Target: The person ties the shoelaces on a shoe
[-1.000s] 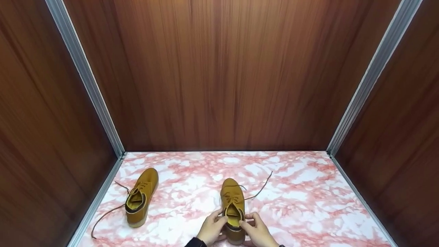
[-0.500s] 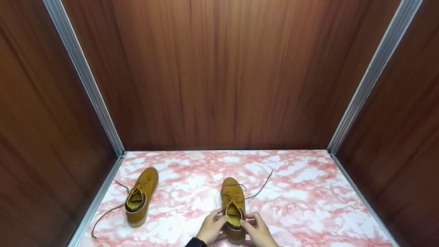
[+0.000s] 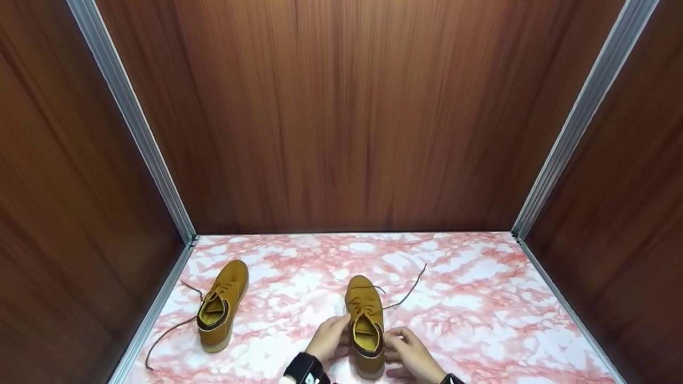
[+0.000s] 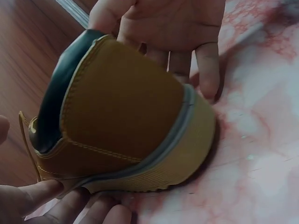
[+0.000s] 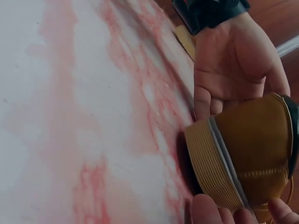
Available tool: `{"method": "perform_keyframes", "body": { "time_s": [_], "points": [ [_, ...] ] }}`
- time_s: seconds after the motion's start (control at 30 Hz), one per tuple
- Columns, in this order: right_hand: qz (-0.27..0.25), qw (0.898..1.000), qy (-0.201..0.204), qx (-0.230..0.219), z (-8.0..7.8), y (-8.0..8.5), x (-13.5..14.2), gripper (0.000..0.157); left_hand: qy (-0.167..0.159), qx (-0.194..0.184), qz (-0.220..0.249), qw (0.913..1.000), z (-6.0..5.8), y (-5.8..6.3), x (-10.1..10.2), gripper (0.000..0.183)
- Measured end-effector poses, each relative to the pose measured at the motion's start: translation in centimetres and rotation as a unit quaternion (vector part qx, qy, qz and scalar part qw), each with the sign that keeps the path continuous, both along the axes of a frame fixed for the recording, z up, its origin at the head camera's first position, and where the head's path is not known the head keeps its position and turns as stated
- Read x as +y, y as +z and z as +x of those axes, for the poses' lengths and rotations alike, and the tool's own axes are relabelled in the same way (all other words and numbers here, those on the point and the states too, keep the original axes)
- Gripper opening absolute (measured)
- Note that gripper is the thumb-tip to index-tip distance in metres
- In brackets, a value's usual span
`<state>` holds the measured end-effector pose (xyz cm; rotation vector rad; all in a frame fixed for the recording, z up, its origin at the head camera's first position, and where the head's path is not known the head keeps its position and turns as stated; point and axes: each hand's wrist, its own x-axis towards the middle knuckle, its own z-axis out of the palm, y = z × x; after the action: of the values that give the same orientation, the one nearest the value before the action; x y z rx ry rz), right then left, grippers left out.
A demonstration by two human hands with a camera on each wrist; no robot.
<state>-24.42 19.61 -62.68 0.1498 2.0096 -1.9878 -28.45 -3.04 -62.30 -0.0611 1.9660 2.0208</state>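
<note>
A tan lace-up shoe [image 3: 369, 364] stands on the marbled surface, toe pointing away, its loose lace [image 3: 411, 290] trailing right. My left hand [image 3: 329, 337] lies along the shoe's left side, thumb outside the collar. On the opposite side, my right hand [image 3: 411, 353] has its fingertips right at the shoe's wall. In the left wrist view the heel [image 4: 121, 102] fills the middle, with left fingers [image 4: 67, 205] beside the sole. The right wrist view shows the heel's ribbed sole [image 5: 212, 163] between both hands, whose fingers are loosely extended. Neither thumb is inside the shoe.
A matching tan shoe [image 3: 227, 304] stands to the left, one lace [image 3: 169, 330] curving out toward the near left. Brown wood-grain panels [image 3: 341, 117] with grey metal corner strips [image 3: 133, 117] enclose the pink and white surface [image 3: 288, 320] at the back and sides.
Both thumbs have come out of the shoe's collar, where they were pinching its edges. The left hand has slid slightly forward, and the right hand has shifted outward. The shoes have stayed in place.
</note>
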Motion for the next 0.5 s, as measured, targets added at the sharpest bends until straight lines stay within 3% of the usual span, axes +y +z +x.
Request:
{"method": "perform_keyframes", "body": {
  "time_s": [0.13, 0.3, 0.5],
  "points": [
    [-0.003, 1.0, -0.012, -0.021, -1.0, 0.4, 0.7, 0.057, 0.01, 0.03, -0.068, 0.9972, -1.2, 1.1, 0.0, 0.059],
    [0.003, 0.999, -0.015, -0.032, -2.5, 0.5, 1.4, 0.065, 0.027, 0.067, -0.16, 0.9844, -2.5, 2.1, 0.5, 0.055],
    [0.017, 0.999, -0.01, -0.048, -4.9, 0.5, 1.6, 0.069, 0.024, 0.062, -0.221, 0.9731, -4.0, 3.1, 1.6, 0.061]
  ]
}}
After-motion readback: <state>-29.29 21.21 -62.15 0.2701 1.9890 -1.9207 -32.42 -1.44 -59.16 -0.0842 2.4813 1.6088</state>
